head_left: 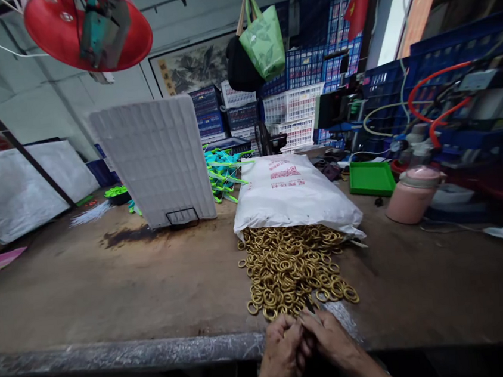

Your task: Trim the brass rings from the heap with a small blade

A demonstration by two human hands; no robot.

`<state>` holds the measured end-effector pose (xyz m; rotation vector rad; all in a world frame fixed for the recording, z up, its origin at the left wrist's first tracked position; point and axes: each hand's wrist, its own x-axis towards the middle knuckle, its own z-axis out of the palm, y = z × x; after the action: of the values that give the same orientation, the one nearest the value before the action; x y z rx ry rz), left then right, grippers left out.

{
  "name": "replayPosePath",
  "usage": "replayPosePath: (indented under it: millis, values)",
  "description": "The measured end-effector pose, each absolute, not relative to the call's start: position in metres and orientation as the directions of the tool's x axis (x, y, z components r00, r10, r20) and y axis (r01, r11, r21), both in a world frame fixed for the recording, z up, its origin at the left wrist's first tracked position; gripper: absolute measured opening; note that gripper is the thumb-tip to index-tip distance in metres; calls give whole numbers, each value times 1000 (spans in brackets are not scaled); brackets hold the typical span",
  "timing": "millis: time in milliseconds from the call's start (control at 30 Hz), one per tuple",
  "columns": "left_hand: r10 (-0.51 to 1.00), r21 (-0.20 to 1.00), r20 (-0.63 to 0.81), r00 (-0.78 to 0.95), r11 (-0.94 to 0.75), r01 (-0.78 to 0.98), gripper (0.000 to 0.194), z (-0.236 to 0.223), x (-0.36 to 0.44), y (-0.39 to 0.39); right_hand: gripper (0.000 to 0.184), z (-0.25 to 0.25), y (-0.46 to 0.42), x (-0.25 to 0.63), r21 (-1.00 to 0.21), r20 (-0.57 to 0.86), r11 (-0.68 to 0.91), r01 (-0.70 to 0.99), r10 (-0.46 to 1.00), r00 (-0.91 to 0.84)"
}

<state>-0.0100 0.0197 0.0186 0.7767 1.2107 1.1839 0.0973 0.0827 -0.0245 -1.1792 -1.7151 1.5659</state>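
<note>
My left hand (281, 348) and my right hand (332, 335) meet at the table's front edge, fingers bent and pinched together. A small dark tip (309, 306) pokes up by my right thumb and forefinger; what it belongs to is too small to tell. Whatever lies between the left fingers is hidden. Just beyond the hands spreads a heap of brass-coloured rings (287, 269), spilling from the mouth of a white sack (295, 196) with red print. A patch of fine whitish strands (342, 318) lies beside my right hand.
A pale ribbed panel (154, 163) stands upright on the wooden table (109, 287), left of the sack. Turquoise and lime strips (223, 173) lie behind it. At right are a green tray (371, 179) and a pink jar (414, 195). A red lamp shade (50, 29) hangs at upper left.
</note>
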Motion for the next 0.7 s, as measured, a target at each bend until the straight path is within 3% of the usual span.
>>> replayPosePath:
  millis: [267, 400, 533, 700]
  values:
    - [966, 934, -259, -25, 244, -261, 37, 26, -13, 19, 30, 14, 79, 102, -972, -142, -24, 234, 852, -504]
    - [962, 928, -271, -2, 261, -266, 36, 26, -13, 20, 31, 14, 85, 108, -958, -127, 1, 288, 895, -428]
    - [957, 934, -286, -52, 267, -238, 37, 29, -14, 24, 26, 14, 87, 113, -877, -2, 182, 444, 924, -383]
    - [949, 924, -305, -86, 272, -270, 36, 32, -13, 29, 12, 18, 82, 113, -739, 46, 383, 555, 849, -526]
